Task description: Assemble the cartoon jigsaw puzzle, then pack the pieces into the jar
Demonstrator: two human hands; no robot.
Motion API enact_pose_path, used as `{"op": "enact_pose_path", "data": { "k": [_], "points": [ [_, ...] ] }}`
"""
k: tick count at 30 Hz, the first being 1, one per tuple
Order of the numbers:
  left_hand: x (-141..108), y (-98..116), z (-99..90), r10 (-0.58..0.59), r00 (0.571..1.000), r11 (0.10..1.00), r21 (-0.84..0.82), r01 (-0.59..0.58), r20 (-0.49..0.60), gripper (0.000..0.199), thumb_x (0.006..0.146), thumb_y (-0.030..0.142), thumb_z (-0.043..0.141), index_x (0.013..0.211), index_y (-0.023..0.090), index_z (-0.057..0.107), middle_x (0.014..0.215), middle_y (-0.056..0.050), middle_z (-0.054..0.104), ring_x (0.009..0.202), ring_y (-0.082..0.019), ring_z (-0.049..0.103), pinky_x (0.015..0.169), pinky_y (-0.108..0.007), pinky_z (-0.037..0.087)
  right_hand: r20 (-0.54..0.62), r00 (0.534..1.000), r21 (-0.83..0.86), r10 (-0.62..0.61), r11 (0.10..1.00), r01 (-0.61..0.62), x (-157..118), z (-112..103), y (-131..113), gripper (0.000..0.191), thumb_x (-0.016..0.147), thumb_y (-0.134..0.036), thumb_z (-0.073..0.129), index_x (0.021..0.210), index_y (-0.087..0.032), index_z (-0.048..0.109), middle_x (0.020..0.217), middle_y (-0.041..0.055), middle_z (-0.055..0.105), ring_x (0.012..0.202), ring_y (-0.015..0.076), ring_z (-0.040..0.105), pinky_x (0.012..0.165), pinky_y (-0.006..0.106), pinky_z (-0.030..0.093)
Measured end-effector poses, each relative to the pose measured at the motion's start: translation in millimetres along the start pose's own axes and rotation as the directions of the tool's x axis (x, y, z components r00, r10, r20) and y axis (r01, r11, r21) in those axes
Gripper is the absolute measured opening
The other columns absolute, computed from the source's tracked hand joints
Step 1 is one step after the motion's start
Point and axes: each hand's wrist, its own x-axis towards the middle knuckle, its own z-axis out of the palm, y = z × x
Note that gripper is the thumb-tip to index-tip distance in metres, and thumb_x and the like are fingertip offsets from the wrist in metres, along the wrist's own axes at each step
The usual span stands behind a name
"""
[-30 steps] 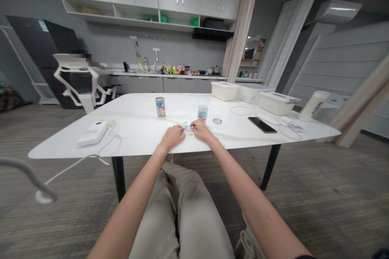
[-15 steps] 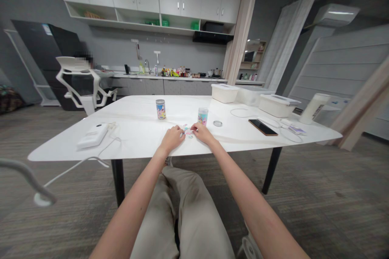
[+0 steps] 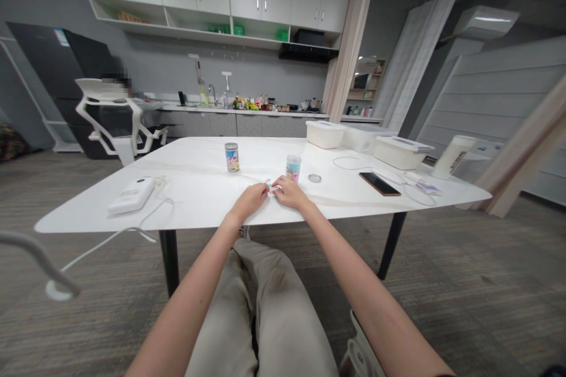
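A small multicoloured printed piece (image 3: 269,187), too small to identify, lies near the near edge of the white counter (image 3: 190,188), between the hands. The left hand (image 3: 248,200) and the right hand (image 3: 289,192) rest palm-down, partly closed, and converge on it from either side. The fingertips (image 3: 276,185) of the right hand are at the piece. Whether either hand grips it cannot be determined from this view.

Surrounding items on the counter:
- A labelled cylindrical jar (image 3: 232,157) stands upright, far and left of the hands.
- A labelled clear cup (image 3: 293,168) stands just far of the right hand.
- A small round dish (image 3: 315,178) lies right of the cup.
- A smartphone (image 3: 379,184) lies further right, near a white cable (image 3: 354,162).
- Lidded plastic boxes (image 3: 325,134) stand along the far right edge.
- A flat white device (image 3: 131,195) lies at left, its cable trailing over the near edge.
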Motion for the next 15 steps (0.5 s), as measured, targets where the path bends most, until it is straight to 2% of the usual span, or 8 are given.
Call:
{"op": "enact_pose_path", "data": {
  "k": [4,7,12,15],
  "points": [
    [-0.6,0.3,0.1,-0.026,0.999,0.997,0.071,0.029,-0.034,0.015,0.088,0.02,0.055,0.1,0.015,0.063,0.101,-0.009,0.068,0.093,-0.022,0.062,0.083,-0.033,0.046,0.006,1.0,-0.03,-0.003,1.0,0.004,0.2,-1.1,-3.3,0.015,0.081,-0.014,0.06,0.095,-0.015,0.065,0.097,0.0085,0.061,0.093,0.02,0.059,0.089,0.034,0.047],
    [-0.9,-2.0,1.3,-0.036,0.999,0.996,0.078,0.036,-0.004,0.016,0.09,0.026,0.056,0.099,0.017,0.065,0.1,-0.009,0.069,0.096,-0.023,0.062,0.087,-0.035,0.045,0.003,1.0,-0.037,-0.007,0.999,0.007,0.0,-1.3,-3.4,0.014,0.081,-0.014,0.061,0.094,-0.015,0.065,0.097,0.0079,0.062,0.094,0.02,0.06,0.089,0.033,0.047],
    [0.1,-6.0,4.8,-0.042,0.998,0.999,-0.022,0.041,-0.042,0.016,0.086,0.018,0.06,0.102,0.016,0.062,0.1,-0.007,0.065,0.091,-0.021,0.062,0.082,-0.033,0.047,0.002,1.0,-0.042,-0.009,0.999,0.009,-0.2,-1.7,-3.3,0.014,0.081,-0.014,0.06,0.094,-0.016,0.064,0.096,0.0077,0.062,0.093,0.0198,0.059,0.088,0.033,0.048],
    [0.7,-5.3,5.4,0.012,0.997,0.997,-0.079,-0.018,-0.081,0.016,0.085,0.013,0.058,0.1,0.018,0.058,0.101,-0.006,0.06,0.088,-0.018,0.061,0.081,-0.031,0.048,-0.001,1.0,-0.043,-0.03,0.999,0.03,-0.3,-2.2,-4.0,0.015,0.081,-0.015,0.06,0.096,-0.016,0.063,0.096,0.0077,0.062,0.093,0.0202,0.059,0.088,0.033,0.047]
  ]
}}
